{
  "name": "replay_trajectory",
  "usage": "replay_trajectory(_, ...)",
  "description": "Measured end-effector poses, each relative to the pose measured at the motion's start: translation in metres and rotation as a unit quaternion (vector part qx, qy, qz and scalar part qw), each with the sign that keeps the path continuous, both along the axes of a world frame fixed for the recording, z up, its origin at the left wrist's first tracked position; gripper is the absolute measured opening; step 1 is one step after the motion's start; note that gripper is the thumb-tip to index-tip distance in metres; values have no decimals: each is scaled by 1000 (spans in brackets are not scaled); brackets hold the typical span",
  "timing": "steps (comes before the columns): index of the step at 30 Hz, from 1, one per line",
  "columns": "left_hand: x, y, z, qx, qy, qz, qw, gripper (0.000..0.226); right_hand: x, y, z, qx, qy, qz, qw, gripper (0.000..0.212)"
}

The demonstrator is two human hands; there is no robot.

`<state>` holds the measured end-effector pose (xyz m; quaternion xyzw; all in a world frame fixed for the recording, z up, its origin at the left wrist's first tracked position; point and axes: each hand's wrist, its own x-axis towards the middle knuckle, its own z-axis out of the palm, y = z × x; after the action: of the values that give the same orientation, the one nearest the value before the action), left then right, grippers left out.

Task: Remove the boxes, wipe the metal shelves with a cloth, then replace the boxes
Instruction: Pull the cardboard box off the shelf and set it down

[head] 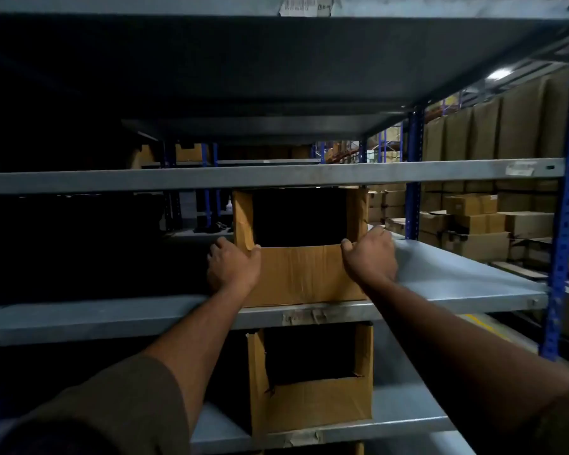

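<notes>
Cardboard box (301, 274) sits gripped between my left hand (232, 266) and right hand (370, 256) on the metal shelf (457, 277); below them another box (312, 402) remains shelved; I cannot tell whether wiping is done.

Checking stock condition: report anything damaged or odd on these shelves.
Both boxes have ragged cut-out fronts: the upper box, gripped by the left hand and right hand, is creased, and the lower box is torn at its opening. Peeling tape hangs on the shelf edge.
</notes>
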<state>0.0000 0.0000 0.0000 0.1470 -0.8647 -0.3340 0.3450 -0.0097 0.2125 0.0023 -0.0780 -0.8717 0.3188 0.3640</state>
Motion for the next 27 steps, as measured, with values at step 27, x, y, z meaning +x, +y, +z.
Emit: replay_trajectory(27,16,-6,16,21,-109,-5,994,48,3,33,5,-114,-56,35,991,32)
